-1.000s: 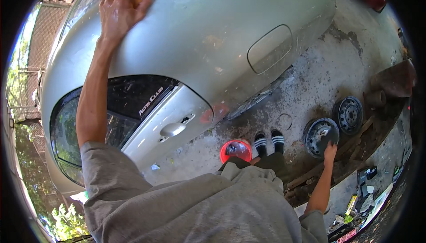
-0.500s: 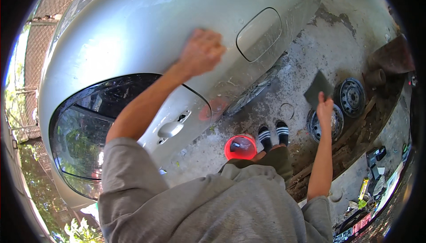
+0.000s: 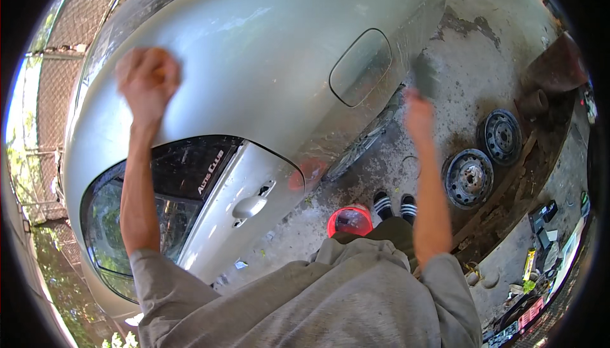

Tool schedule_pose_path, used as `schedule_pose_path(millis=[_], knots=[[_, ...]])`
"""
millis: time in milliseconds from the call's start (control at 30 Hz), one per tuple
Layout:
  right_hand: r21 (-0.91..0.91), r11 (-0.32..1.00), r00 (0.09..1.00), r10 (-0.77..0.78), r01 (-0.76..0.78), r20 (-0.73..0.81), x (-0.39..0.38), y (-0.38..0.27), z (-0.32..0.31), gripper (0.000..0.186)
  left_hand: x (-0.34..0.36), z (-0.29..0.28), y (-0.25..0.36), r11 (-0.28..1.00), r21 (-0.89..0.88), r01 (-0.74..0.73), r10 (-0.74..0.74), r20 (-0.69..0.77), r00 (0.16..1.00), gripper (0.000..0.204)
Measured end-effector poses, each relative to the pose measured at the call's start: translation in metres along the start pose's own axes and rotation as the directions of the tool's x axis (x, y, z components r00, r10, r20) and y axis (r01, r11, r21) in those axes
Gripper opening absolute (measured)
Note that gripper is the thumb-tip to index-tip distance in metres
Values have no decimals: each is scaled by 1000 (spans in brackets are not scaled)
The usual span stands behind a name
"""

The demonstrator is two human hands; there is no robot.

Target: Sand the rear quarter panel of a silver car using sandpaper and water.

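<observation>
A silver-grey car [image 3: 279,49] fills the left and upper middle, its body panel beneath my left hand [image 3: 148,84]. That hand is closed in a fist at the panel, above the dark side window [image 3: 171,186]. An orange tint shows by its fingers, but blur hides what they hold. My right hand [image 3: 419,116] is out to the right of the car's flank, pinching a thin dark grey sheet [image 3: 427,76]. The sheet is smeared by motion. Left of it is the closed fuel flap [image 3: 360,68].
A red bucket [image 3: 333,222] with liquid stands beside my sandalled feet [image 3: 395,207]. Two steel wheel rims [image 3: 469,178] lie on the concrete at right. A rusty metal piece [image 3: 556,65] is beyond them. Assorted clutter [image 3: 540,234] lines the far right edge.
My left hand has swept left across the panel, from near the fuel flap to above the window. My right hand has moved up and left with the sheet, closer to the car.
</observation>
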State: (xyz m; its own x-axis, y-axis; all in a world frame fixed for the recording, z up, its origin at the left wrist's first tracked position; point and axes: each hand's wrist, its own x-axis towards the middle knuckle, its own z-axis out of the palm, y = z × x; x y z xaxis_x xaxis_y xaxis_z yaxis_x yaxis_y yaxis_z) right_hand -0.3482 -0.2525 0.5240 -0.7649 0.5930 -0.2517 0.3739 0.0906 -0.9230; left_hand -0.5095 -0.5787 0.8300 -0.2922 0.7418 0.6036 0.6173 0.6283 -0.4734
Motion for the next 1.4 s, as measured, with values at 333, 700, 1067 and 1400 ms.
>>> schedule_pose_path(millis=[333,700,1067,1400], knots=[[-74,782,777,-623,618,-89,-106,-90,207,70,37,8,-19,986,-155,-68,108,260,960,21],[-127,807,770,-589,576,-247,-88,-139,206,66,13,-21,-56,993,-118,1,29,256,966,22],[-139,748,744,-662,649,-92,-119,-119,222,68,17,-16,-41,990,-143,-16,46,206,977,24],[-79,734,689,-665,675,-288,-101,-150,228,63,22,-15,-39,984,-173,-29,65,205,977,20]])
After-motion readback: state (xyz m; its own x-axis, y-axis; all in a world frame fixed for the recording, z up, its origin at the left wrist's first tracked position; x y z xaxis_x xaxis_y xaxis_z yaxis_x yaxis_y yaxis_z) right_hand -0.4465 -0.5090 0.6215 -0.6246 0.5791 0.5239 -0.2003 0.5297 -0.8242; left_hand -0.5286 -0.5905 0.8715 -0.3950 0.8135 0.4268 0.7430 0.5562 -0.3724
